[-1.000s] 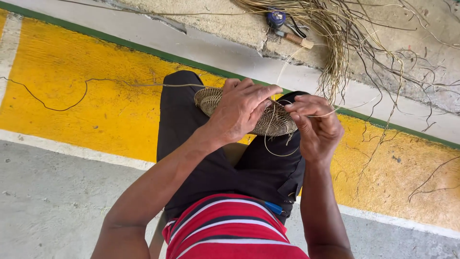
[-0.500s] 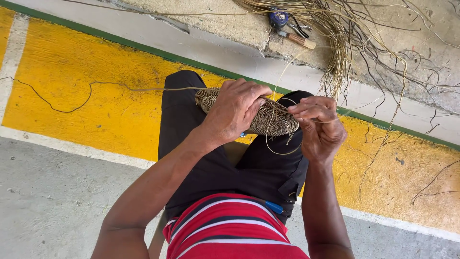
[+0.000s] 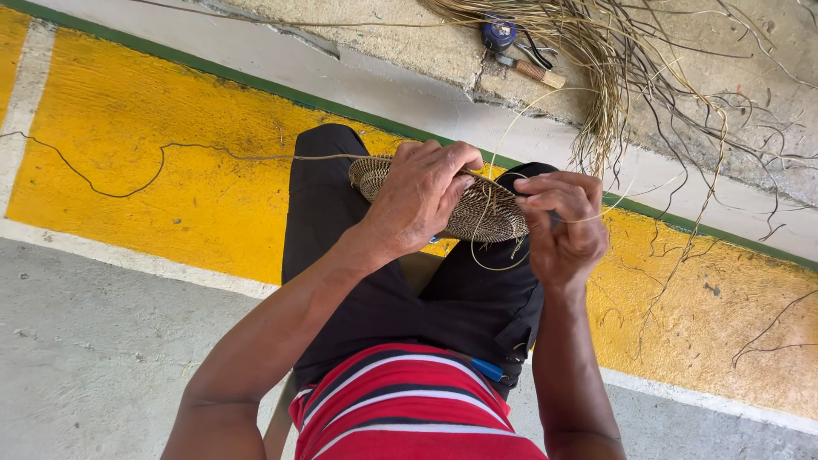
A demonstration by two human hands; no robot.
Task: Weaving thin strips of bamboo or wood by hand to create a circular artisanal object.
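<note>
Between both hands, left hand [image 3: 419,198] clasps woven disc [image 3: 490,215]; right hand [image 3: 558,226] pinches strand [image 3: 503,153].

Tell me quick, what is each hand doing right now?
Left hand: closed over the woven disc, holding it on the lap.
Right hand: fingers pinched shut on a thin straw strand at the disc's edge.

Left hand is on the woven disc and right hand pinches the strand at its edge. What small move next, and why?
Probably draw the right hand outward to take up slack: a loose loop of strand hangs below the woven disc, while the left hand presses the disc steady on the lap.
</note>
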